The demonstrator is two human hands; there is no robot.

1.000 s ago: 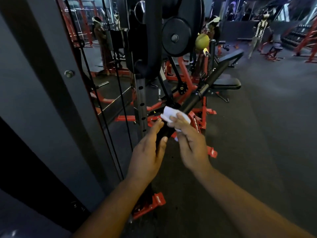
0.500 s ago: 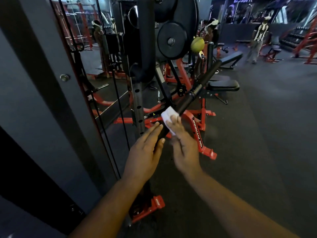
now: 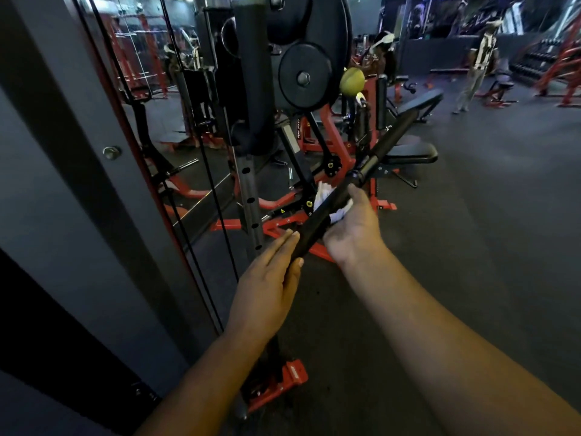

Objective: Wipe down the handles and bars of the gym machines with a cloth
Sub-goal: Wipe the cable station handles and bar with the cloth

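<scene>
A long black machine bar [image 3: 379, 152] slants from near centre up to the right. My right hand [image 3: 352, 228] wraps a white cloth [image 3: 323, 196] round the bar from below and grips it, with the cloth showing on both sides of the bar. My left hand [image 3: 270, 278] lies flat with straight fingers against the bar's near end, steadying it.
A dark upright post with holes [image 3: 251, 202] and cables [image 3: 204, 171] stand just left of the bar. Weight plates [image 3: 303, 77] hang above. Red machine frames [image 3: 327, 171] and a black bench [image 3: 408, 152] lie behind. A person [image 3: 478, 67] stands far right.
My right hand has turned from on top of the bar to under it and slid the cloth further up the bar. My left hand stays at the near end.
</scene>
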